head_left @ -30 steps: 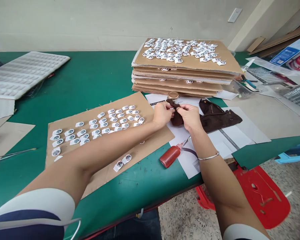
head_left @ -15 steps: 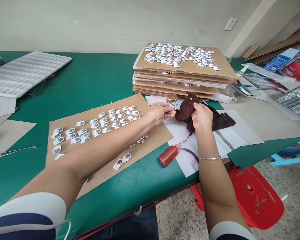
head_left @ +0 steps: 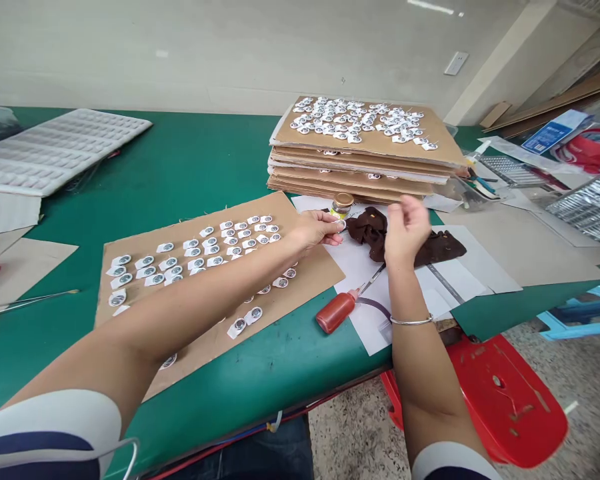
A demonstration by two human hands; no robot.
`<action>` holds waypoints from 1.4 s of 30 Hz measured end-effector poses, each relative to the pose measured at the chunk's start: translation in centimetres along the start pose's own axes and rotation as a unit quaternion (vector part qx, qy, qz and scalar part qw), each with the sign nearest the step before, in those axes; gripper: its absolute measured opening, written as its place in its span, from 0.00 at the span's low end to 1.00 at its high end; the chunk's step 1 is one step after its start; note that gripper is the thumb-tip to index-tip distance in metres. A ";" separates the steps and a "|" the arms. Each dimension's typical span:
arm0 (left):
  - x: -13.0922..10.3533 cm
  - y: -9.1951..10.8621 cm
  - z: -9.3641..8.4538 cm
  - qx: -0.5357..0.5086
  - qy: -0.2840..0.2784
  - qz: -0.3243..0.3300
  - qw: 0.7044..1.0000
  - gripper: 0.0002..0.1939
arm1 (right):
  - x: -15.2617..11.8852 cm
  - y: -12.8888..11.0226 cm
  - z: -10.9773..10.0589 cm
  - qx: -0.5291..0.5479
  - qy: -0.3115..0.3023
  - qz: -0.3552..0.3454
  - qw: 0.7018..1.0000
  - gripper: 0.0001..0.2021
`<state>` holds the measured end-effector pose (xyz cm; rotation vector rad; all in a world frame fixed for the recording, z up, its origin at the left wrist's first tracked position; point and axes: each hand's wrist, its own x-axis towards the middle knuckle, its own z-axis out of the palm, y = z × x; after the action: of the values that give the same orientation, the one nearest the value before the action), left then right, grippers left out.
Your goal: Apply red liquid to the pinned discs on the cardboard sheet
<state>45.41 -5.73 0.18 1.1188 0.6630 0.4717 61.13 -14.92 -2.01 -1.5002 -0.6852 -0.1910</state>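
Note:
My left hand (head_left: 316, 229) is closed in a pinch on a small round white-rimmed piece (head_left: 340, 225), beside a gold-lidded glass jar (head_left: 341, 205). The piece looks like the round silver-centred pieces with white paper tabs on the cardboard sheet (head_left: 320, 270) under my left arm. My right hand (head_left: 407, 233) is raised over a crumpled dark brown cloth (head_left: 443, 247); its fingers look curled but are smeared by motion. Below the cloth, a red squeeze bottle (head_left: 336, 312) lies on its side, its tip at the white paper (head_left: 375, 333).
Stacked cardboard sheets (head_left: 365, 160) bearing many round pieces stand at the back. A white ridged tray (head_left: 55, 150) lies at the left on the green table (head_left: 195, 153). Tools in a plastic box (head_left: 473, 190) are at the right. A red stool (head_left: 510, 400) is below the edge.
My right hand has let go of the brown cloth and moved slightly up; the cloth now lies crumpled on the paper. My left hand still pinches the round piece, slightly lower and further left.

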 end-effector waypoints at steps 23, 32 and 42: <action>-0.2 0.5 -0.5 -0.064 -0.027 -0.118 0.991 0.05 | -1.8 -1.4 1.0 0.109 -0.315 0.102 0.937 0.13; -0.2 0.3 -1.0 -0.055 -0.077 -0.147 0.985 0.02 | -2.1 -1.5 1.1 0.097 -0.335 0.113 0.930 0.14; -0.4 0.4 -0.2 -0.016 -0.059 -0.134 0.989 0.06 | -2.6 -1.7 1.6 0.067 -0.357 0.028 0.931 0.13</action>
<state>45.02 -5.69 0.64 1.0014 0.6881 0.1850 57.67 -14.35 -2.08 -1.4451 -1.2023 0.4652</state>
